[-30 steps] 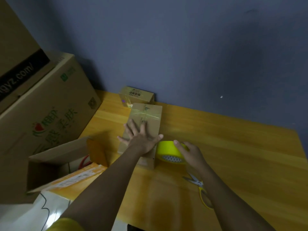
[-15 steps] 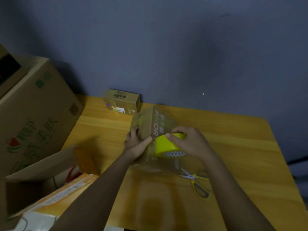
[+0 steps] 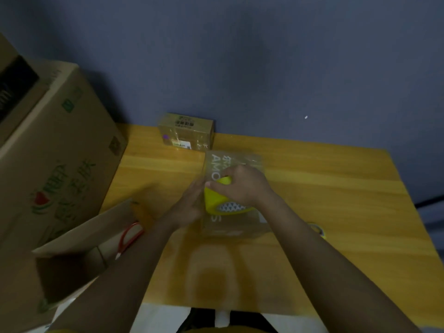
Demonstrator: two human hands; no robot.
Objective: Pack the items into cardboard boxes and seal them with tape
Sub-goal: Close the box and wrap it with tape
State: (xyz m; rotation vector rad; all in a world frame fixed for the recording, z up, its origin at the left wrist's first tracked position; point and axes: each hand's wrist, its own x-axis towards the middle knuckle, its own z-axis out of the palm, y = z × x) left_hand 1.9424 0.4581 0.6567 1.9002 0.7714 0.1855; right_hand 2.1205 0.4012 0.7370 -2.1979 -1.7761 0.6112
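Observation:
A small cardboard box (image 3: pixel 217 164) with white lettering lies on the wooden table (image 3: pixel 324 193) in the middle of the view. My right hand (image 3: pixel 242 186) grips a yellow tape roll (image 3: pixel 216 200) and holds it on top of the box. My left hand (image 3: pixel 189 203) rests against the box's left side with its fingers extended; motion blur hides how they lie. A second small sealed box (image 3: pixel 186 132) stands at the table's back edge by the wall.
Large cardboard boxes (image 3: pixel 55 150) are stacked at the left. An open carton (image 3: pixel 79 239) below them holds red-handled scissors (image 3: pixel 129 236). Yellow-handled scissors (image 3: pixel 318 230) peek out right of my right forearm. The wall is close behind the table.
The box has been turned so its lettered face is up. My right hand brought the tape roll from beside the box onto it. My left hand shifted from the box's top to its left side.

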